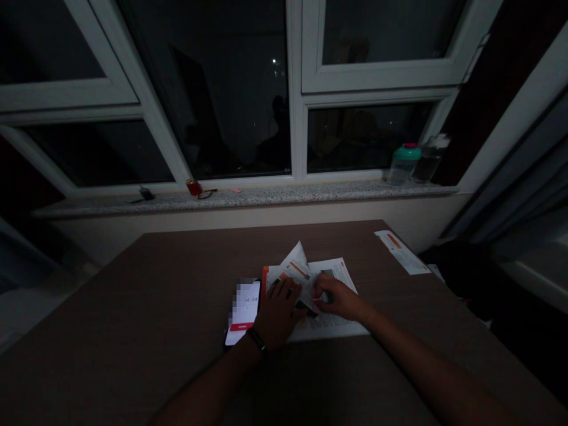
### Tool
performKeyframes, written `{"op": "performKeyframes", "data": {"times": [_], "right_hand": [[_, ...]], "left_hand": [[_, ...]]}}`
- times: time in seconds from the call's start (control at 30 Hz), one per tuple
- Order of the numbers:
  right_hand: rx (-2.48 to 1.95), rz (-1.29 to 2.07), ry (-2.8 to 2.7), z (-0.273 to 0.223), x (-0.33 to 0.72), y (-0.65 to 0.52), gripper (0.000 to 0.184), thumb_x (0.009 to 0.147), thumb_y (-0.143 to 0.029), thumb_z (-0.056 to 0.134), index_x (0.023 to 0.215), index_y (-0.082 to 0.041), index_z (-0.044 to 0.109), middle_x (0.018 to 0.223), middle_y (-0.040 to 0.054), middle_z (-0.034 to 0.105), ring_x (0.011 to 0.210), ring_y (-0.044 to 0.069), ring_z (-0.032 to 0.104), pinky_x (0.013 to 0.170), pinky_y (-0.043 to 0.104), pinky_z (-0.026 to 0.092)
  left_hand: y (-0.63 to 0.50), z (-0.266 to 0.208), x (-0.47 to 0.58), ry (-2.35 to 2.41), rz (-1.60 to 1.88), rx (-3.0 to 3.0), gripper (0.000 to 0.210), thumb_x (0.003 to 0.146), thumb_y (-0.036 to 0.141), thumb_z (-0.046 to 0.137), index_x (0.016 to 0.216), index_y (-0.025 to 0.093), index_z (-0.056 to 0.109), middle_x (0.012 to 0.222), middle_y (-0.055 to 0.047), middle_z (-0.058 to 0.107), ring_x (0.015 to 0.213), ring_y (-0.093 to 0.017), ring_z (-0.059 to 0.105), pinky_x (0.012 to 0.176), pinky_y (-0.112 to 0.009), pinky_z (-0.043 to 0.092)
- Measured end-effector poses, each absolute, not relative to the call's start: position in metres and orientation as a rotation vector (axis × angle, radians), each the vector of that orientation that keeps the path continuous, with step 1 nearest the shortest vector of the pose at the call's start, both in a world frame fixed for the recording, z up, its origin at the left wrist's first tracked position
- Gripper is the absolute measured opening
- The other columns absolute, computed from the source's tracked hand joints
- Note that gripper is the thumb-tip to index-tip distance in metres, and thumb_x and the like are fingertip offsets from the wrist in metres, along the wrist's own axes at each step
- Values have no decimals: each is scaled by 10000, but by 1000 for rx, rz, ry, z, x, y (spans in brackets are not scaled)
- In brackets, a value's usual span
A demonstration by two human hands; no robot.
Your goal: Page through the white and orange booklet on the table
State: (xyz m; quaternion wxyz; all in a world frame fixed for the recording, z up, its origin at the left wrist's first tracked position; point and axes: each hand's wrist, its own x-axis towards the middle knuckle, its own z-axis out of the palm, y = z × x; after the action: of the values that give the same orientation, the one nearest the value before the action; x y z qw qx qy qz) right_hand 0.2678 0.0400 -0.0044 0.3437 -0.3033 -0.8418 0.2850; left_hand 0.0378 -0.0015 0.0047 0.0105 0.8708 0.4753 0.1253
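Note:
A printed sheet of paper with orange and dark pictures lies partly folded over, one pointed corner sticking up towards the window. My left hand rests flat on it with fingers stretched out, a dark band around the wrist. On the other side, my right hand pinches the edge of that sheet between thumb and fingers. Beneath both hands is a larger printed page with an orange strip along its left side. Just left of my left hand lies a lit phone showing a timer-like display and a red button.
A printed paper strip lies near the right edge of the brown table. On the granite windowsill stand a teal-lidded bottle, a clear bottle and a small red object. The room is dim.

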Motion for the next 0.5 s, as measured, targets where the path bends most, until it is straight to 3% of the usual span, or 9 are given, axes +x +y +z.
{"op": "performKeyframes", "data": {"times": [0.23, 0.5], "right_hand": [[-1001, 714, -1978, -12, 267, 44, 212, 725, -76, 709, 749, -199, 539, 835, -3, 535, 775, 163, 524, 690, 272, 403], [-768, 886, -2154, -6, 269, 37, 194, 742, -95, 699, 728, -197, 534, 863, 4, 569, 842, 175, 561, 736, 283, 426]], "left_hand": [[-1, 0, 36, 1466, 456, 2727, 520, 946, 417, 562, 1416, 234, 437, 1476, -137, 423, 1380, -332, 361, 1090, -538, 346], [-2, 0, 36, 1478, 403, 2705, 534, 929, 405, 601, 1422, 269, 447, 1485, -126, 403, 1396, -341, 335, 1111, -556, 316]]}}
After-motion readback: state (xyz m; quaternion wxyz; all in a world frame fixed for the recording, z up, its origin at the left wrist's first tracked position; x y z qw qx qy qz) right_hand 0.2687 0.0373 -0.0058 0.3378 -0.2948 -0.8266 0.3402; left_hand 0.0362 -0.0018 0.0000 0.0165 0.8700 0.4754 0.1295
